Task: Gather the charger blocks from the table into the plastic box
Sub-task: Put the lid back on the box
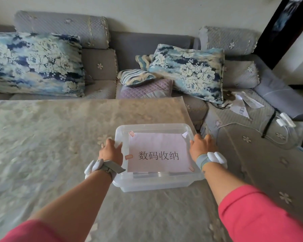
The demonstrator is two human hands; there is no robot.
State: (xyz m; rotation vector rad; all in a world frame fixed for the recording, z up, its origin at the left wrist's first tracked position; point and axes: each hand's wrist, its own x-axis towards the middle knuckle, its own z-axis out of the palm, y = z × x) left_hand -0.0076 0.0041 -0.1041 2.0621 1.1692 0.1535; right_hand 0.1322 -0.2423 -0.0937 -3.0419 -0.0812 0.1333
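A clear plastic box (pixel 152 185) with its lid on stands on the table near the right edge. A white paper sheet with black characters (pixel 158 152) is taped to the lid. My left hand (pixel 111 151) grips the lid's left rim and my right hand (pixel 202 145) grips its right rim. Both wrists carry white devices on straps. Through the lid I cannot make out what the box holds. Two white charger blocks (pixel 285 120) with a thin cable lie on the sofa seat to the right, off the table.
The table (pixel 51 145) has a pale patterned plastic cover. Behind it is a grey sofa (pixel 147 42) with floral pillows (pixel 35 63) and small cushions. Papers (pixel 241 105) and a black strap (pixel 268 124) lie on the seat at right.
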